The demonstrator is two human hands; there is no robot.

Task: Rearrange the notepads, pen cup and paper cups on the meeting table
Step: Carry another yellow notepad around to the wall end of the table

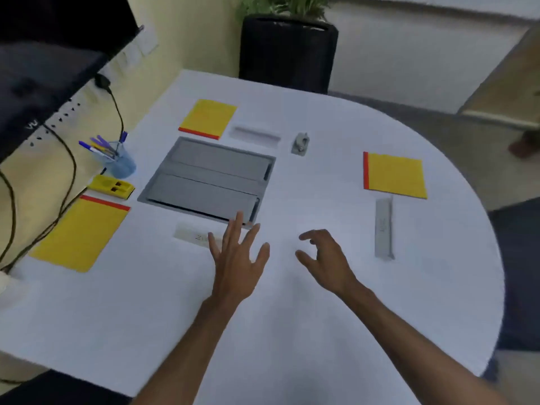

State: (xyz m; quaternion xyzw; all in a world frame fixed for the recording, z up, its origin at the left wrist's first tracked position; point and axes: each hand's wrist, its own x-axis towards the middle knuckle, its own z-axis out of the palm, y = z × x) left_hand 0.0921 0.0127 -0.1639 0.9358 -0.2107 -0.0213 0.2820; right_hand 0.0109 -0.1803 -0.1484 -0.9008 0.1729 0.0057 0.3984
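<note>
Three yellow notepads with red spines lie flat on the white table [292, 331]: one at the near left [80, 233], one at the far middle [209, 118], one at the right [394, 175]. A blue pen cup [121, 163] full of pens stands at the left edge. My left hand [238, 255] hovers over the table's middle with fingers spread, holding nothing. My right hand [324, 258] is beside it, fingers loosely curled and apart, holding nothing. I see no paper cups.
A grey cable hatch [207, 179] is set into the table's middle. Name plates lie near each pad [384, 228], [255, 135], [194, 235]. A yellow box [111, 187] and a small grey object [301, 143] sit on the table. A planter [287, 54] stands behind; cables hang at left.
</note>
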